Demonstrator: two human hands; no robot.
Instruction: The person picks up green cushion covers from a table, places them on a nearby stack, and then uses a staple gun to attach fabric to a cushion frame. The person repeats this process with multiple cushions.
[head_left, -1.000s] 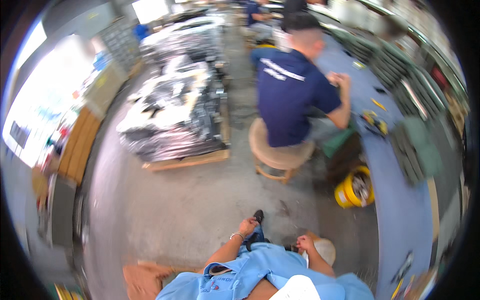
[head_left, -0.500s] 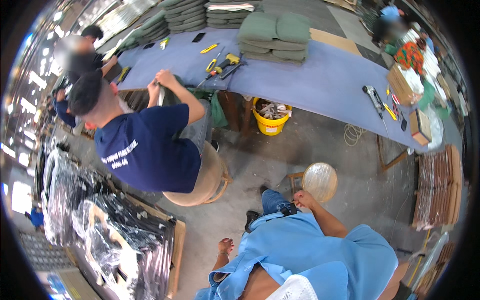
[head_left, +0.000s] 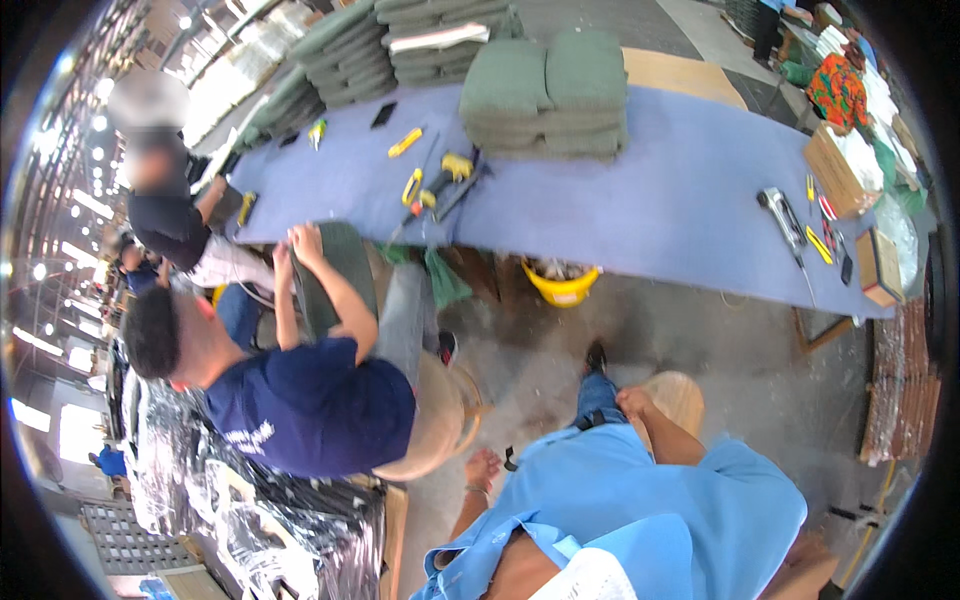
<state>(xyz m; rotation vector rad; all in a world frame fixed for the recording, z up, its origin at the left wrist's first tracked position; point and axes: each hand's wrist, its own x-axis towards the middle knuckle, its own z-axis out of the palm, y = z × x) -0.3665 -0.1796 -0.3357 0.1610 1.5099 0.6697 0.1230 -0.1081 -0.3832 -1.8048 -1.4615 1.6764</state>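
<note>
My left hand (head_left: 483,468) hangs beside my blue shirt (head_left: 600,490), its fingers loosely bent and apart with nothing in them. My right hand (head_left: 632,402) is held low in front of me by my jeans, fingers curled in; nothing shows in it. Just beyond that hand is a round wooden stool (head_left: 678,400), partly covered by my arm. Left of me, a seated co-worker in a dark blue shirt (head_left: 315,415) has both hands on a dark green cushion (head_left: 338,275) at the table edge.
A long blue-topped table (head_left: 680,200) runs across ahead. On it stand stacked green cushions (head_left: 545,95), a yellow drill (head_left: 450,175) and a grey power tool (head_left: 782,218). Below its edge is a yellow bucket (head_left: 563,288). Plastic-wrapped goods (head_left: 290,530) lie at lower left.
My body has moved forward, closer to the table, and the stool is now more hidden by my arm. The co-worker's cushion shows more fully. The bucket is now mostly under the table edge.
</note>
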